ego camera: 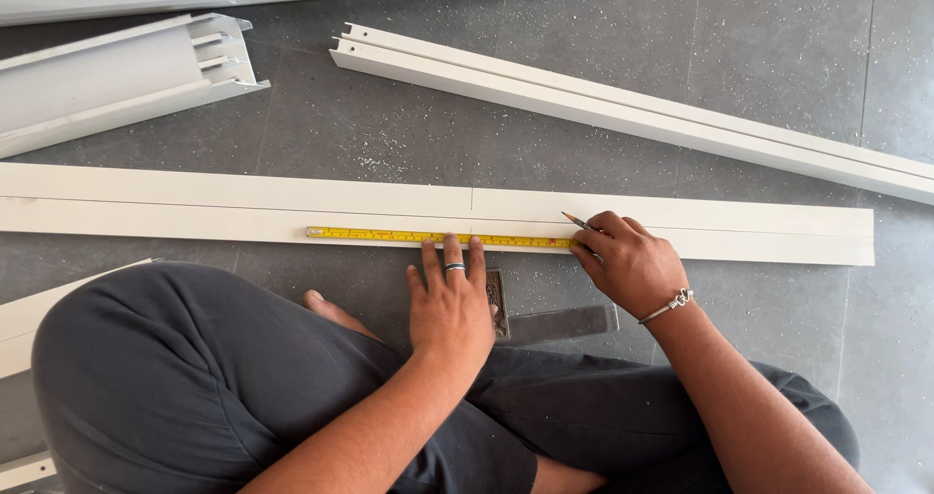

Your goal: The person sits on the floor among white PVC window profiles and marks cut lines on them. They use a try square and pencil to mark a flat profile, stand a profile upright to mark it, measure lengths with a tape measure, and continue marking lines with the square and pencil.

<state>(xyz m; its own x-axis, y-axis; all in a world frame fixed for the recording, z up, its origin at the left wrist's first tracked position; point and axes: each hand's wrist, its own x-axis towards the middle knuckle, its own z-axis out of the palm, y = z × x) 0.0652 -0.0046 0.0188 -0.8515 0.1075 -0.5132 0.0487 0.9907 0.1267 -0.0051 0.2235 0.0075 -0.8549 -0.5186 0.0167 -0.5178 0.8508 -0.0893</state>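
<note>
A long flat white profile strip (195, 207) lies across the grey floor in front of me. A yellow tape measure blade (389, 234) is stretched along its near edge. My left hand (449, 304), with a ring on one finger, lies flat with its fingertips pressing the tape onto the strip. My right hand (628, 260), with a bracelet at the wrist, grips a pencil (576, 220) whose tip rests on the strip at the tape's right end. A thin line crosses the strip near its middle.
A metal try square (545, 321) lies on the floor between my hands. A white channel profile (632, 109) lies diagonally beyond the strip. A wider white profile (117, 75) sits at upper left. My crossed legs in dark trousers (195, 387) fill the foreground.
</note>
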